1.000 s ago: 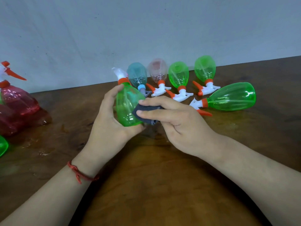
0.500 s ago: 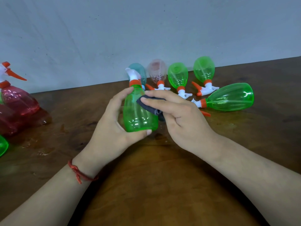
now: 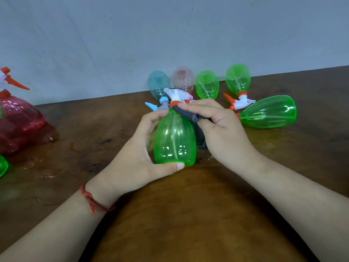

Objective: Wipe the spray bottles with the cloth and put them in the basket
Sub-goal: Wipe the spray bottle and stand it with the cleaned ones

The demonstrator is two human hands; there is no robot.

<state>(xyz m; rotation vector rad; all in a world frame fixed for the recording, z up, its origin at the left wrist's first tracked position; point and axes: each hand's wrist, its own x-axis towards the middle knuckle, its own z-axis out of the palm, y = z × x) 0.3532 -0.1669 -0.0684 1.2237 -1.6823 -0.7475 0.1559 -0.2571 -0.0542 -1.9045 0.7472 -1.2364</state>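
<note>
So, bottle count from where we sit: six we can see properly, four green, one teal, one pinkish. The green spray bottle (image 3: 174, 140) being wiped is roughly upright over the table (image 3: 188, 214), and our left hand (image 3: 136, 159) is curled round its body with the thumb along the base. Our right hand (image 3: 222, 133) pinches the dark grey cloth (image 3: 188, 115) against the bottle's shoulder, just under the orange collar. Behind it, lying with bases toward the wall (image 3: 170, 35), are the teal bottle (image 3: 157, 84), pinkish bottle (image 3: 183, 77), middle green bottle (image 3: 206, 84) and far green bottle (image 3: 238, 78). The sideways green bottle (image 3: 270, 112) lies just right of them. At the left edge there's a red bunch (image 3: 18, 114) cut off by the frame, so we can't count those, plus a green sliver (image 3: 2, 165) below it. All are see-through, but we honestly can't tell if there's liquid inside. One red string bracelet (image 3: 90, 199) is on the left wrist. The row hugs the table's far edge, and the big stretch of bare wood is near us, around the forearms
</note>
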